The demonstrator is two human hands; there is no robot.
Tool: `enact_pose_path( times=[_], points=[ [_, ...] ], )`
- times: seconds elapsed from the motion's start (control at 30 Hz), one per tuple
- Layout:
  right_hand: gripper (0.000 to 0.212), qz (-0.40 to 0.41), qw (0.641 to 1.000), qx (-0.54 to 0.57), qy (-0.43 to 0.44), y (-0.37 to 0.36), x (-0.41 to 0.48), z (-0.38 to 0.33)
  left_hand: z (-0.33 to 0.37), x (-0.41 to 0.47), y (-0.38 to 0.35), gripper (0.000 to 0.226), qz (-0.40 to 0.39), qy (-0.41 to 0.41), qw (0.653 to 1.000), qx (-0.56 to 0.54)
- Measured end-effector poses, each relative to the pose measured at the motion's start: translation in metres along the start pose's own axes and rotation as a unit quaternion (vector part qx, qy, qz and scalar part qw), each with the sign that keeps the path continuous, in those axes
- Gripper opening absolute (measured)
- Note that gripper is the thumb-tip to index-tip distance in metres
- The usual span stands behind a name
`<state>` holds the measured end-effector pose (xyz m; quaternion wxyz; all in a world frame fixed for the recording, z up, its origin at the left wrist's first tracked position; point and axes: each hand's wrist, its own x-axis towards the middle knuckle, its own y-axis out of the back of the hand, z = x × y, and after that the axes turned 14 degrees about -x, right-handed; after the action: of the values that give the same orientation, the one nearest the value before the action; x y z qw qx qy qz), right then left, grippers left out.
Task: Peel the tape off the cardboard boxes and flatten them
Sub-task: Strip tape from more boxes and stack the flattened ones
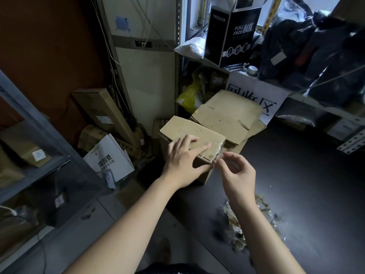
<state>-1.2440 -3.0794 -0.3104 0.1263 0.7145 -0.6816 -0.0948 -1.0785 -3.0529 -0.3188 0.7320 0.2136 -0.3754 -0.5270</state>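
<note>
A closed brown cardboard box (189,131) stands on the dark table (296,175) in the middle of the view. My left hand (183,161) rests spread on its top and near side, fingers straight. Clear tape (216,154) wraps the box's near right corner. My right hand (237,173) pinches the loose end of that tape just right of the corner. Behind the box lies a stack of flattened cardboard (227,115).
A heap of peeled tape scraps (246,220) lies on the table near my right forearm. A white paper bag (110,159) and long cartons (102,113) stand on the floor at left. Metal shelves flank both sides; a black mask box (233,32) sits above.
</note>
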Motion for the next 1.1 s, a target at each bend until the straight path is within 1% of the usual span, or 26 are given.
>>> enact_pose_path(
  times=[0.07,0.17,0.23,0.27,0.33,0.37,0.5,0.6,0.67,0.73,0.8,0.83,0.97,1.1],
  points=[
    [0.019,-0.010,0.999,-0.037,-0.036,0.001,0.003,0.009,-0.001,0.001,0.002,0.064,-0.012,-0.004,1.000,0.005],
    [0.033,-0.032,0.994,-0.101,-0.025,0.001,0.005,0.014,-0.004,0.004,0.007,0.063,-0.043,-0.013,0.999,0.011],
    [0.031,-0.034,0.991,-0.132,-0.002,0.001,0.005,0.014,-0.006,0.005,0.009,0.061,-0.048,-0.019,0.999,0.012],
    [0.027,-0.035,0.990,-0.139,0.004,0.001,0.005,0.014,-0.006,0.006,0.009,0.060,-0.046,-0.019,0.999,0.015],
    [0.012,-0.042,0.989,-0.140,0.004,0.003,0.008,0.012,-0.006,0.006,0.008,0.060,-0.031,-0.015,0.999,0.024],
    [0.009,-0.044,0.989,-0.142,0.007,0.005,0.009,0.012,-0.005,0.005,0.006,0.060,-0.020,-0.011,0.999,0.026],
    [0.019,-0.056,0.986,-0.153,0.045,0.011,0.013,0.007,0.000,0.003,-0.002,0.057,0.017,0.007,0.999,0.037],
    [0.022,-0.078,0.989,-0.114,0.054,0.012,0.007,0.007,0.003,0.007,-0.007,0.057,0.035,0.013,0.998,0.046],
    [0.021,-0.084,0.993,-0.067,0.055,0.015,0.004,0.008,0.003,0.009,-0.011,0.058,0.041,0.017,0.998,0.051],
    [0.014,-0.079,0.993,-0.045,0.070,0.019,0.003,0.011,0.003,0.009,-0.013,0.058,0.044,0.017,0.998,0.051],
    [0.007,-0.075,0.992,-0.051,0.088,0.019,0.004,0.016,0.003,0.009,-0.015,0.059,0.046,0.017,0.997,0.051],
    [0.008,-0.073,0.991,-0.061,0.094,0.018,0.005,0.019,0.003,0.009,-0.015,0.059,0.045,0.017,0.997,0.053],
    [0.008,-0.076,0.989,-0.100,0.074,0.016,0.004,0.016,0.002,0.009,-0.015,0.058,0.039,0.016,0.998,0.052],
    [0.009,-0.039,0.986,-0.141,0.075,0.012,0.004,0.010,0.003,0.008,-0.012,0.060,0.023,0.014,0.998,0.049]
  ],
)
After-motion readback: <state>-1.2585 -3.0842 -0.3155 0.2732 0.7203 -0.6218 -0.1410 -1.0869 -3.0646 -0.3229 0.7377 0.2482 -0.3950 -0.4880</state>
